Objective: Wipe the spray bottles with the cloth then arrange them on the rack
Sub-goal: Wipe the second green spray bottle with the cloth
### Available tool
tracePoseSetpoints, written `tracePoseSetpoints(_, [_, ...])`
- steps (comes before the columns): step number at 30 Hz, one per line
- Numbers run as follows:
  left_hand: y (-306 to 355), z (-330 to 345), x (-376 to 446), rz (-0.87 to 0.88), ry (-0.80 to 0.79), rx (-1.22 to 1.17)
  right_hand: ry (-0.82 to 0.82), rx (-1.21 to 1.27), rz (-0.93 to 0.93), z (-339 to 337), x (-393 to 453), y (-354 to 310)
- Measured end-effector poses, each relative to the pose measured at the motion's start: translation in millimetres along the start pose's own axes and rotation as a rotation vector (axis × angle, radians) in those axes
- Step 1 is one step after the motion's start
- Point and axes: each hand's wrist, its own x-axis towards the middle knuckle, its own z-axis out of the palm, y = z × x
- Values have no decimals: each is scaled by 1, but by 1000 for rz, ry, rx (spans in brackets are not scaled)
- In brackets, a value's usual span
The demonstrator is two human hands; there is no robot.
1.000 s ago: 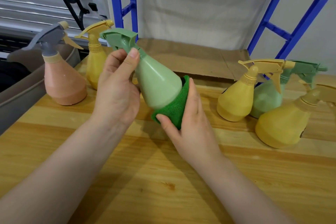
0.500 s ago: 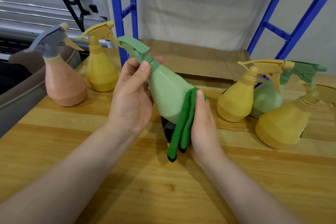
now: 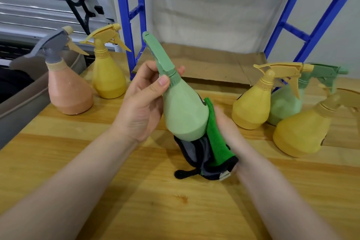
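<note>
Wiping is judged to be the step in hand. In the head view, a green spray bottle (image 3: pixel 185 111) is held above the middle of the wooden tabletop (image 3: pixel 136 210), tilted with its nozzle toward the far edge; its neck is grasped by the left hand (image 3: pixel 142 107), thumb and fingers curled round the collar; a green cloth (image 3: pixel 214 138) is pressed against the bottle's right side and base by the right hand (image 3: pixel 226 126), whose fingers are largely hidden behind the cloth, so their curl cannot be told; the cloth's dark edges hang below the bottle. Toward the left edge a pink bottle (image 3: pixel 68 91) and a yellow bottle (image 3: pixel 107 76) are stood upright; toward the right edge two yellow bottles (image 3: pixel 251 107) (image 3: pixel 300 134) and a second green bottle (image 3: pixel 286 103) are grouped closely; the blue rack (image 3: pixel 126 15) is seen behind the far edge. For the next move, the remaining surface is judged to need rubbing, the bottle being turned by the neck; placement on the rack would follow.
</note>
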Motion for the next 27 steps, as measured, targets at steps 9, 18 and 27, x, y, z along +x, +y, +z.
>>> tracePoseSetpoints(9, [-4, 9, -7, 70, -44, 66, 303, -98, -264, 9, -2, 11])
tracePoseSetpoints(18, [-7, 12, -9, 98, 52, 105, 58, 292, 7, 16, -6, 17])
tracePoseSetpoints(27, [-2, 11, -8, 129, -58, 196, -58, -13, -23, -9, 0, 9])
